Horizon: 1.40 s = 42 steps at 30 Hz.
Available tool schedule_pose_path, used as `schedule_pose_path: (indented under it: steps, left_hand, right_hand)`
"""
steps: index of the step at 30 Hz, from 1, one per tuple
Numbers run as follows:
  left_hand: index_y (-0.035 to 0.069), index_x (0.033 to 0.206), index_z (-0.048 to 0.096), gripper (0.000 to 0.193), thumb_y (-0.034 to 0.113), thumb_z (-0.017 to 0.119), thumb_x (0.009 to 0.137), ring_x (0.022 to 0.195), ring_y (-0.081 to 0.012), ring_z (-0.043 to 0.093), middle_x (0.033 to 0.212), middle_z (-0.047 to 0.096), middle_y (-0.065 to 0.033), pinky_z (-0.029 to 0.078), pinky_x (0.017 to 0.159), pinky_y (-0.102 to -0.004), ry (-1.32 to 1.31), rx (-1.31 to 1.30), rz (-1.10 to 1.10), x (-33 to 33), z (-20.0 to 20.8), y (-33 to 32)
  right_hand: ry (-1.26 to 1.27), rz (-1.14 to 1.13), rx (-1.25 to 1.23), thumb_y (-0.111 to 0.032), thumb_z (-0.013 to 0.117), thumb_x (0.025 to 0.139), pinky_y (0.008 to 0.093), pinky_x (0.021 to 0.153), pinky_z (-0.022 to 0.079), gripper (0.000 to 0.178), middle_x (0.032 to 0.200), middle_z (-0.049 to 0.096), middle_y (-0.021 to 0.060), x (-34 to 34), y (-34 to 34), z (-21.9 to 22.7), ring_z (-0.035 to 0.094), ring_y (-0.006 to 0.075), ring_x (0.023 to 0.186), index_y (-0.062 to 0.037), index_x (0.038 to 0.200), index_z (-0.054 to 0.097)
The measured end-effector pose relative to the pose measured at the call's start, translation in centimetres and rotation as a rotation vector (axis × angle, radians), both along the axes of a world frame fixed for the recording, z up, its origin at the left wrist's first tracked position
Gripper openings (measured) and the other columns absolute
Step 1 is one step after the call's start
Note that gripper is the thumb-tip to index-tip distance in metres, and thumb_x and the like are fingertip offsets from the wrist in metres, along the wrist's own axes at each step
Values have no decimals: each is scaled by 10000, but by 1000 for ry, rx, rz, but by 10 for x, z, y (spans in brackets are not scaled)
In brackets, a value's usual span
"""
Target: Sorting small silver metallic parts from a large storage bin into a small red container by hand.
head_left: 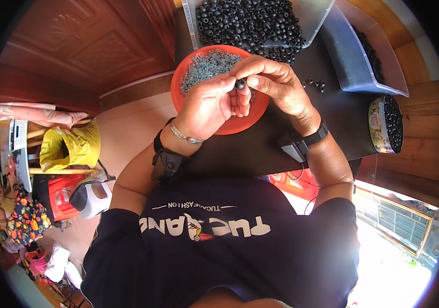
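Note:
Over an orange-red bowl [264,114], a small, round, hollow-looking black plastic piece [240,83] sits between the fingertips of both hands. My left hand [210,104] comes from the left, palm partly turned up, its thumb and fingers closed about the piece. Against its other side, my right hand [280,88] pinches with thumb and forefinger. Whether a second tiny part is between the fingers is hidden. Many small silvery metal pieces [206,66] lie in the bowl, too small to tell their exact kind.
Beyond the bowl stands a clear bin [192,25] of black pieces [250,23]. At right are a bluish-clear tub [350,64] and a round container [379,126], both holding black pieces. Several loose black pieces [317,83] lie on the dark table [332,110]. A yellow bag [73,146] is at far left.

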State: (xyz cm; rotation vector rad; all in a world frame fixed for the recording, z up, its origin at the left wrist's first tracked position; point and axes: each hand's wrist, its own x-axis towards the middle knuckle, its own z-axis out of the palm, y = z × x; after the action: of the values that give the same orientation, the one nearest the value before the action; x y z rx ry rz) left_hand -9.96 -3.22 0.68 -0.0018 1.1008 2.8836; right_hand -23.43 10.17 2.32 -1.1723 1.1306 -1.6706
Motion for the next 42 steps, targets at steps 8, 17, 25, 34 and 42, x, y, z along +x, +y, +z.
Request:
schedule_pose_path:
  steps: [8, 17, 25, 34, 42]
  left_hand:
    - [15, 1178, 499, 314, 219, 422, 952, 781, -159, 571, 889, 578, -48, 434, 717, -267, -1, -20, 79, 0, 6, 4]
    - [45, 1072, 535, 240, 226, 432, 953, 796, -156, 567, 903, 580, -44, 427, 746, -275, 5, -58, 101, 0, 4, 3]
    - [53, 1023, 541, 211, 223, 437, 952, 816, -165, 564, 909, 584, -50, 430, 755, -286, -9, 8, 110, 0, 2, 2]
    - [87, 1019, 547, 169, 217, 463, 951, 893, -120, 535, 1010, 572, -20, 428, 790, -305, -43, 98, 151, 4, 1, 4]
    - [91, 1008, 544, 163, 220, 457, 958, 916, -125, 528, 1005, 570, -25, 423, 806, -310, -37, 100, 153, 6, 8, 10]
  right_hand:
    - [-48, -27, -38, -96, 589, 906, 324, 660, 537, 164, 1059, 614, 140, 8, -1, 3, 616, 167, 704, 6, 1024, 639]
    - [-123, -73, -59, -70, 580, 916, 286, 621, 542, 127, 935, 643, 109, 10, -4, 1, 616, 138, 685, 32, 977, 625]
    - [64, -186, -58, -81, 618, 892, 291, 688, 529, 150, 1010, 638, 111, 13, -3, 1, 618, 153, 783, 9, 1009, 645]
    - [833, -455, -238, -71, 793, 682, 356, 867, 479, 384, 1049, 661, 93, 13, -5, 4, 610, 235, 975, -51, 1038, 649]
    - [1059, -594, -249, -78, 797, 656, 352, 791, 507, 366, 979, 671, 87, 19, -3, 8, 621, 253, 908, -48, 984, 638]
